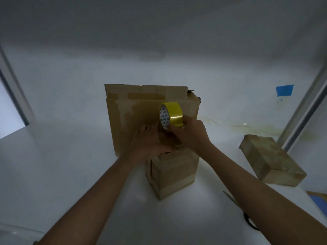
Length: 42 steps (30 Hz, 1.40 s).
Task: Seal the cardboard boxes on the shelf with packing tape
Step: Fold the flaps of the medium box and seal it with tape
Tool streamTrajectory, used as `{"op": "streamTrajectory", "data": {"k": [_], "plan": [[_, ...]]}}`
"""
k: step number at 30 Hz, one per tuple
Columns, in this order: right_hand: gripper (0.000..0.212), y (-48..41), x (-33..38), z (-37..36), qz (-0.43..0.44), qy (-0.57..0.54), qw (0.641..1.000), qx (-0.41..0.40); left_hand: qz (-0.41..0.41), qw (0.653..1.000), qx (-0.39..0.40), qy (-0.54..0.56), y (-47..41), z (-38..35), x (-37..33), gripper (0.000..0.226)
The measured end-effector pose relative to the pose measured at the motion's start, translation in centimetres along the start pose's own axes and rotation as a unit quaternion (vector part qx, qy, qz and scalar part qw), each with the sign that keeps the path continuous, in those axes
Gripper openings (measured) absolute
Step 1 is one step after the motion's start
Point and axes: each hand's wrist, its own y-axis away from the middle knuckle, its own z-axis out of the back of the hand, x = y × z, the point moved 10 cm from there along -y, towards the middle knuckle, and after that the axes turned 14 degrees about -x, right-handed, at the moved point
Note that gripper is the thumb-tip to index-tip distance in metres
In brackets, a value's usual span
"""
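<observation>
Grips the yellow packing tape roll in the right hand, fingers curled round its lower rim, roll held on edge just above the top of the small cardboard box on the white shelf. Lays the left hand flat on that same top, fingers straight and pointing toward the large cardboard box standing just behind. No telling about a tape end under the palm, hidden by both hands. Looks like the start of a strip across the small box's top: anchoring with the left, ready to pull with the right. Judging by the paler bands wrapped round the small box's sides, partly taped already, top closure not yet finished. Large box: patches of old tape and torn paper near the upper edge, one flap standing up at the back, so probably not sealed yet. Flat cardboard box well apart to the right on the shelf, glossy and possibly taped over, though too dim to say. Scissors lying near the right forearm, handy for cutting the strip. Roughly early to midway by this reading: one box in hand, at least one more left.
</observation>
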Motion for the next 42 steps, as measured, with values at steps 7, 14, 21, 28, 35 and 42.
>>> {"op": "streamTrajectory", "data": {"k": [7, 14, 21, 28, 35, 42], "plan": [[0.048, -0.1, -0.3, 3.7, -0.045, -0.016, 0.998, -0.043, 0.014, 0.999, 0.006, -0.036, 0.0, 0.0, 0.1, 0.116], [0.059, 1.2, -0.8, 6.0, -0.103, -0.029, 0.994, -0.013, 0.017, 0.998, 0.013, -0.052, 0.1, 0.0, 0.3, 0.119], [0.054, 2.7, -0.7, 8.3, -0.165, -0.006, 0.986, 0.011, 0.009, 0.998, 0.023, -0.060, 0.2, 0.2, 0.2, 0.118], [0.046, 4.1, -0.6, 8.5, -0.198, 0.037, 0.971, 0.131, 0.007, 0.997, 0.036, -0.069, 0.3, 0.2, -0.3, 0.118], [0.048, 4.9, -1.5, 8.5, -0.194, 0.078, 0.964, 0.165, -0.005, 0.995, 0.053, -0.086, 0.3, 0.2, -0.7, 0.120], [0.050, 5.8, -2.5, 8.3, -0.168, 0.144, 0.960, 0.169, -0.007, 0.994, 0.075, -0.084, 0.2, 0.1, -0.7, 0.124]]}}
